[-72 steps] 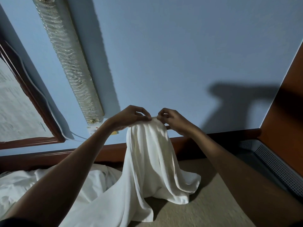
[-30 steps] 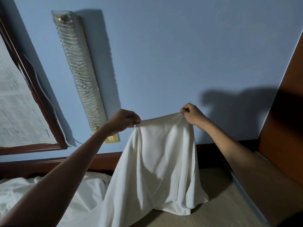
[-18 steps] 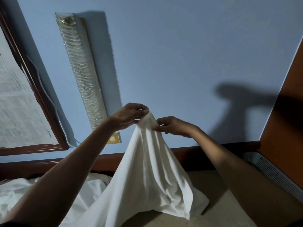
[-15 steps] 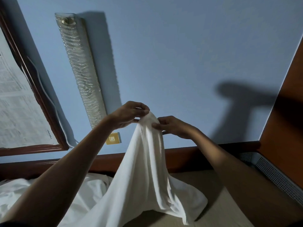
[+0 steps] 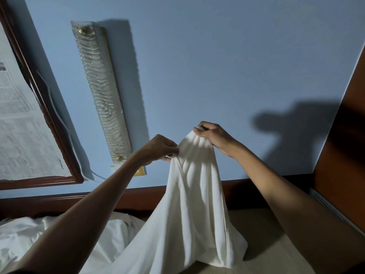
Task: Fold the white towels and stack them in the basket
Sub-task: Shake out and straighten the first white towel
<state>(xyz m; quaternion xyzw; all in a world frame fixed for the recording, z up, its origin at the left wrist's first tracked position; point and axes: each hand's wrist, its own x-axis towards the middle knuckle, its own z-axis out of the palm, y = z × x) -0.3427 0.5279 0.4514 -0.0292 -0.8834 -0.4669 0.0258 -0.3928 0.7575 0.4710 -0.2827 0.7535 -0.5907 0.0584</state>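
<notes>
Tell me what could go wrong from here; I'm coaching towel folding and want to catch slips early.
1. The left hand and right hand pinch the hanging white fabric towel close together, its top bunched, so the fold may come out crooked.
2. Its lower end lies beside the rumpled white cloth pile on the beige surface; lifting might drag that along.

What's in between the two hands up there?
In the head view, only the white towel's bunched top edge runs between left hand and right hand; both pinch it.
</notes>
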